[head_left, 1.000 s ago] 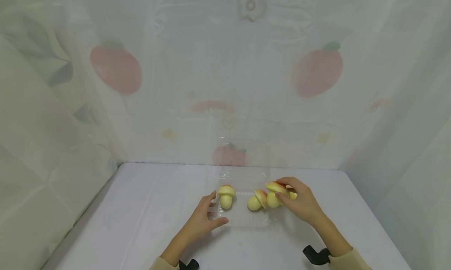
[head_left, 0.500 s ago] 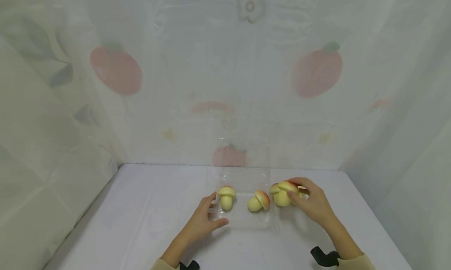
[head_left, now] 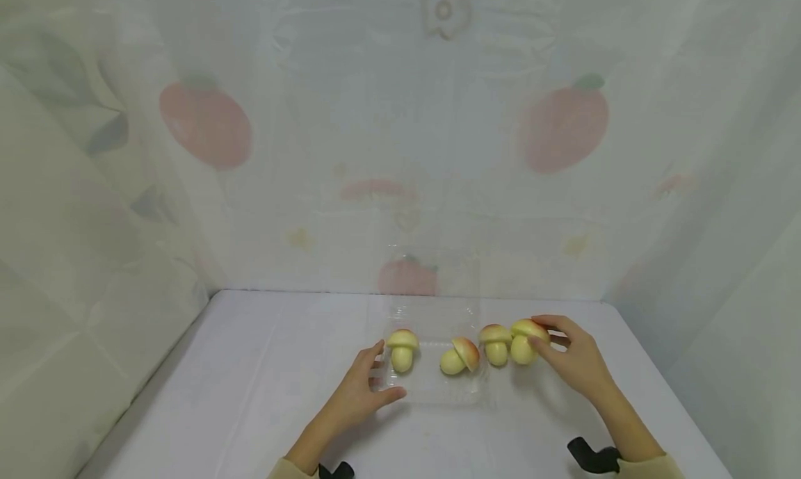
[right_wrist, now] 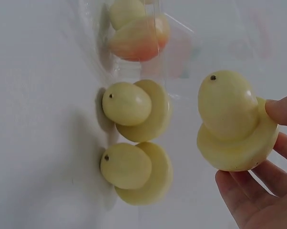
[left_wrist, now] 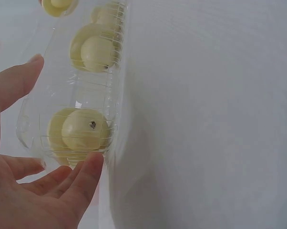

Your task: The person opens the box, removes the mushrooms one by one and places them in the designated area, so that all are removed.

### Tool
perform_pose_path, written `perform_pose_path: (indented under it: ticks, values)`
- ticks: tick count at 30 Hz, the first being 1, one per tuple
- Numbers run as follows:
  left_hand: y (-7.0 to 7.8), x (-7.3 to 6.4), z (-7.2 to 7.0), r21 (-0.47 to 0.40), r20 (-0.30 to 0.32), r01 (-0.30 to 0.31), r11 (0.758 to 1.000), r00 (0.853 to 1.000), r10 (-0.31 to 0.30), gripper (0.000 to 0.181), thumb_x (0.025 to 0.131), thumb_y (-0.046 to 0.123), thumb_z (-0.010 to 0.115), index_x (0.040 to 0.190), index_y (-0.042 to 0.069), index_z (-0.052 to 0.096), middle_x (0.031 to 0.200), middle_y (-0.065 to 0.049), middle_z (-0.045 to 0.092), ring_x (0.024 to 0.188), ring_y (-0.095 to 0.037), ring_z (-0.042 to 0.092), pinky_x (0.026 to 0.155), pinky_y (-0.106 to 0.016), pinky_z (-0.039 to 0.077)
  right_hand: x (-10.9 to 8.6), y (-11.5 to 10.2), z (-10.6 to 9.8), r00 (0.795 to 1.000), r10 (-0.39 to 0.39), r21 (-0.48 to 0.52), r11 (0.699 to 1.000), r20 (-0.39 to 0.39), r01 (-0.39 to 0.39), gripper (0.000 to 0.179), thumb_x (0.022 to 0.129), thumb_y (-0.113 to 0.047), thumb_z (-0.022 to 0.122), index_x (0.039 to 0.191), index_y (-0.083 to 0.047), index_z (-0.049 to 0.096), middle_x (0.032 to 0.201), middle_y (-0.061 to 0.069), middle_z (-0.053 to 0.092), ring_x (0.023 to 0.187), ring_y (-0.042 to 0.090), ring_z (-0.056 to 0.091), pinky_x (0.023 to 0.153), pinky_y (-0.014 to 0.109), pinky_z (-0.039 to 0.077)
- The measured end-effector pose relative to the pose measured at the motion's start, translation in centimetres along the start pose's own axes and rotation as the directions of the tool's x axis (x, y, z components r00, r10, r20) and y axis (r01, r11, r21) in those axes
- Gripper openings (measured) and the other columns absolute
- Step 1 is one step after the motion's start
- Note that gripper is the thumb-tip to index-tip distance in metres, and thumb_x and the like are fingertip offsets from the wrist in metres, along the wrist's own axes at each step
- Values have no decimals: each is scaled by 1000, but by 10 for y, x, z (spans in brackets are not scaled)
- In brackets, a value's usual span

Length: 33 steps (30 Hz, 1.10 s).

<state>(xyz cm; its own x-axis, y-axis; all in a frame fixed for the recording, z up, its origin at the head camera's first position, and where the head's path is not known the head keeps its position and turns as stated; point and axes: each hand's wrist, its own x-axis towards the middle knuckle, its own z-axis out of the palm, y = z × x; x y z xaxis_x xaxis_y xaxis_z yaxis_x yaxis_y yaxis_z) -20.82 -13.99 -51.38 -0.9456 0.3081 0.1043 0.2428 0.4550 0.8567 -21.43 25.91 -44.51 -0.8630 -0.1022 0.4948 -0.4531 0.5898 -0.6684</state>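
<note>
The grip of the right hand [head_left: 578, 359] pinches a mushroom [right_wrist: 227, 109] by its cap [right_wrist: 236, 153] above the table [head_left: 250, 395], right of the see-through box [head_left: 433, 390] — a light hold, clear of the neighbouring mushrooms [right_wrist: 127, 104], seems best — while the left hand [head_left: 359, 390], relaxed and unclenched, flanks the box's left side.

White table [head_left: 281, 368], clear plastic container [head_left: 438, 393], two pale-yellow mushrooms [right_wrist: 136, 110] beside it

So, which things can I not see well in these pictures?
Second loose mushroom: head view, hidden behind the held one.
Upper-left mushroom: left wrist view, cut off by the top edge.
Right hand: right wrist view, cut off by the right edge.
Box: head view, clear plastic too faint to trace fully.
</note>
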Motion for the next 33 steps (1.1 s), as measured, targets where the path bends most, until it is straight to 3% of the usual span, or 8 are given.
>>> perform_pose_path:
  ticks: [9,33]
  values:
    - [-1,-1,0,-14,7,10,1000,1000,-10,102,85,37,84,159,0,25,151,-21,38,130,-41,51,100,-42,54,-1,7,-11,999,45,-27,999,-16,-46,36,91,-9,78,124,-1,67,122,14,68,107,-7,53,86,6,48]
    - [0,-1,0,-8,8,3,1000,1000,-3,101,86,37,84,159,0,25,150,-21,38,130,-41,51,100,-42,54,1,32,-27,996,81,-52,995,-37,-83,35,91,-9,77,122,4,67,118,19,67,103,-15,49,83,3,45]
